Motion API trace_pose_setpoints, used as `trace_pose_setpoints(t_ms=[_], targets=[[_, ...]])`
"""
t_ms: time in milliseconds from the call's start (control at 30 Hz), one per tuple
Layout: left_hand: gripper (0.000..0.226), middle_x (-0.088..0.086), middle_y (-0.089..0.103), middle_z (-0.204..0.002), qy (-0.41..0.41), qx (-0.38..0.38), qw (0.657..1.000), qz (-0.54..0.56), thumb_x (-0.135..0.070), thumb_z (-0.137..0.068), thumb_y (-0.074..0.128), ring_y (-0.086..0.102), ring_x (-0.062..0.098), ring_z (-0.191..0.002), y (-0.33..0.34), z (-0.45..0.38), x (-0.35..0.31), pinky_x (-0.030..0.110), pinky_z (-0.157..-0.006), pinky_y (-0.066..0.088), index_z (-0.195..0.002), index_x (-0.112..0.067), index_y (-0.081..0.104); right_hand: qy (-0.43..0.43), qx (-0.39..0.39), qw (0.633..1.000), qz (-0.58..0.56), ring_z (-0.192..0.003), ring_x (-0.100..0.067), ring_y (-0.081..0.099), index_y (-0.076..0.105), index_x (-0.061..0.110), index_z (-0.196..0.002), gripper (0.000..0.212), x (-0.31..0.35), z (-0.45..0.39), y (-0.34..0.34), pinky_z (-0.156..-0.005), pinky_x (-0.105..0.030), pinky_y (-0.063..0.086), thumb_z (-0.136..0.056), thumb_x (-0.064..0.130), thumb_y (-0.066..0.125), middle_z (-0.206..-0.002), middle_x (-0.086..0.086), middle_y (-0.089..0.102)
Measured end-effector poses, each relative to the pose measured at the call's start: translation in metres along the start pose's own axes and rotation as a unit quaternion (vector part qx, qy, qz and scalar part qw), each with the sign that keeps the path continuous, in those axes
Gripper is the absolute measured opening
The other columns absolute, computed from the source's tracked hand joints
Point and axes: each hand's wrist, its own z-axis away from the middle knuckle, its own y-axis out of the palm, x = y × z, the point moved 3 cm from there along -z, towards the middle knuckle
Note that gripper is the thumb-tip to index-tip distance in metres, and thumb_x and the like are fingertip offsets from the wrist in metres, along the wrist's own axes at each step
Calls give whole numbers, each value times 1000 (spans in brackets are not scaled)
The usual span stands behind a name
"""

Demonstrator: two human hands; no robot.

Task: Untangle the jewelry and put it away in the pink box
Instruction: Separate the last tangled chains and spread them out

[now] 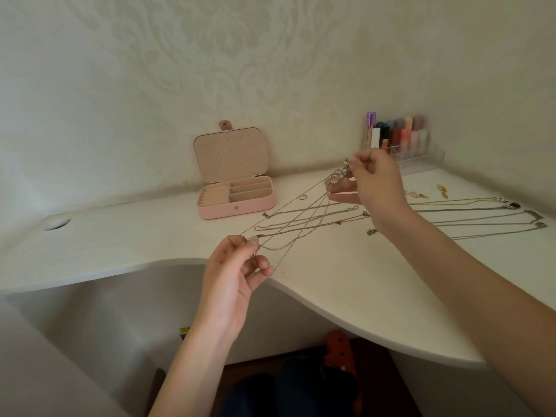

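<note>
Several thin chains (301, 219) cross one another, stretched taut above the white desk between my two hands. My left hand (237, 269) pinches the near ends of the chains over the desk's front edge. My right hand (373, 182) is raised farther back and pinches the knotted cluster of pendants (338, 176) where the chains meet. The pink box (236, 203) stands open at the back of the desk, left of the chains, its lid upright and its beige compartments showing nothing inside.
Separate necklaces (481, 216) lie spread flat on the desk at the right, with small gold pieces (442, 189) behind them. A clear organiser of lipsticks (400, 139) stands in the back corner. A round cable hole (57, 223) is at the left. The desk edge (331, 299) curves in front of me.
</note>
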Motion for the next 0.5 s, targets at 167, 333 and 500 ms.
trace_pose_setpoints(t_ms=[167,333,500], targets=[[13,0,55,-72,-26,18,998,54,-11,-90,50,51,11,-52,0,3,1,21,-50,51,-77,-14,51,44,-4,999,-4,-50,-10,65,50,14,-92,11,-6,-2,-3,-37,-19,44,-101,16,45,-99,-12,56],[1,0,55,-76,-52,60,992,100,-15,-81,54,48,10,-55,0,5,3,19,-50,47,-81,-16,53,77,-15,997,-8,-45,-9,54,48,16,-86,15,-11,-5,-4,-33,-16,32,-101,15,45,-85,-7,53],[26,0,56,-81,-93,123,969,192,-17,-80,56,47,8,-60,2,4,4,17,-51,44,-100,-19,73,209,50,956,-202,-40,-6,41,46,6,-85,18,-15,-4,-2,-32,-11,25,-102,8,40,-76,-7,42]])
